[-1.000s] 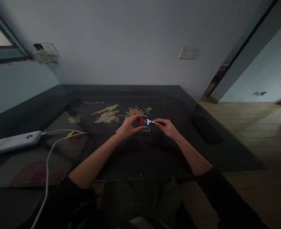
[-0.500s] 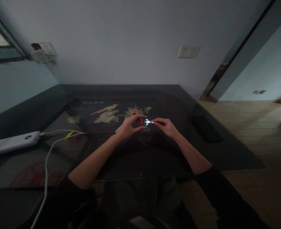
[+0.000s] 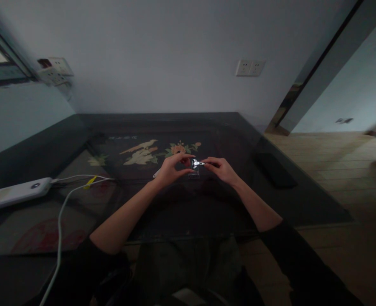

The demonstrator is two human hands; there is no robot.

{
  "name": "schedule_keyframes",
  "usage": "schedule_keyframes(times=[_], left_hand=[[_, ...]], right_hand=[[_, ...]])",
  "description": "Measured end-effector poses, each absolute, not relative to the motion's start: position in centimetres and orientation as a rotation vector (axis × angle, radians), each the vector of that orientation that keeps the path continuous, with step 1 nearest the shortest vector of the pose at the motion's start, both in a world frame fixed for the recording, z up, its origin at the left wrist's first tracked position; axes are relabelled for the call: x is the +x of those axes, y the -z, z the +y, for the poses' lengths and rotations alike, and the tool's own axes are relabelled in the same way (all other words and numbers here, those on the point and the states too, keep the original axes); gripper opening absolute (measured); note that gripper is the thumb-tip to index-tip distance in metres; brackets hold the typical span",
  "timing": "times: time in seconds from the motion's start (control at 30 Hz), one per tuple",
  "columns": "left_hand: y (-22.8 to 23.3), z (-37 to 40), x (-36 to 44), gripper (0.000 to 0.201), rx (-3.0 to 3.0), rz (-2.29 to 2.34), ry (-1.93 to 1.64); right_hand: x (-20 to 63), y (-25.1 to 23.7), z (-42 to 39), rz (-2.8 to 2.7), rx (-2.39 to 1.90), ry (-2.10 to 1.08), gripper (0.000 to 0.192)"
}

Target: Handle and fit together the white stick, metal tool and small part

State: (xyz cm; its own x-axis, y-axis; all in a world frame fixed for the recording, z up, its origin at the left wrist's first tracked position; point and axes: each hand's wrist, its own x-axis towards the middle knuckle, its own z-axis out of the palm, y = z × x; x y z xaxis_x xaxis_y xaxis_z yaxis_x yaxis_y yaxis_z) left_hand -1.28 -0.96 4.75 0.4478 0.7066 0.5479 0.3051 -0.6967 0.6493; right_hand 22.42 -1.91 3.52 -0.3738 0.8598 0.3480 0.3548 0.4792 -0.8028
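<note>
While the light is pretty dim, black sleeves can be made out at the bottom of the view, with both bare forearms stretched forward over a dark glass-topped table point(image 3: 181, 221). Off to the near left, a white cable point(image 3: 60, 221) is draped over the table edge and is run up to a white power bank point(image 3: 14, 193) lying flat, with a small yellow tag point(image 3: 88, 182) seen on the cable near the plug.

Further in, the two hands are brought together just above the middle of the table. A small shiny metal nail clipper point(image 3: 197, 163) is pinched at one end by the thumb and forefinger of the right hand point(image 3: 221, 169). The left hand point(image 3: 172, 168) is curled right beside the clipper's head, thumb and fingers narrowed, fingertips at the blades; whether a nail is actually between them can't be told. Something small and whitish point(image 3: 157, 173) is partly hidden just behind the left hand.

Past the hands, a bird-and-flower painting point(image 3: 143, 155) is seen under the glass, and a dark flat phone-like slab point(image 3: 272, 170) is laid toward the right edge. On the far wall, a double socket point(image 3: 250, 68) is mounted.
</note>
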Motion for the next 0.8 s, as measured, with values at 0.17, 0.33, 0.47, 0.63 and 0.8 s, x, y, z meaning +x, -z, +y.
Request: schedule_keyframes(times=[0.17, 0.33, 0.47, 0.63, 0.8], left_hand=[[-4.5, -0.8, -1.3, 0.046, 2.319, 0.808, -1.200], [-4.2, -0.8, -1.3, 0.043, 2.380, 0.756, -1.257], [-4.2, -0.9, -1.2, 0.043, 2.393, 0.749, -1.276], [-3.8, -0.8, -1.2, 0.044, 2.389, 0.748, -1.301], [-3.2, -0.8, -1.0, 0.044, 2.367, 0.761, -1.335]], right_hand=[[22.5, -3.3, -1.7, -1.950, -1.000, -0.774, 0.029], [22.6, -3.0, -1.5, -1.952, -0.939, -0.776, 0.031], [22.6, -3.0, -1.5, -1.942, -0.926, -0.787, 0.031], [22.5, -2.8, -1.5, -1.929, -0.929, -0.819, 0.031], [22.4, -2.5, -1.6, -1.915, -0.936, -0.858, 0.031]])
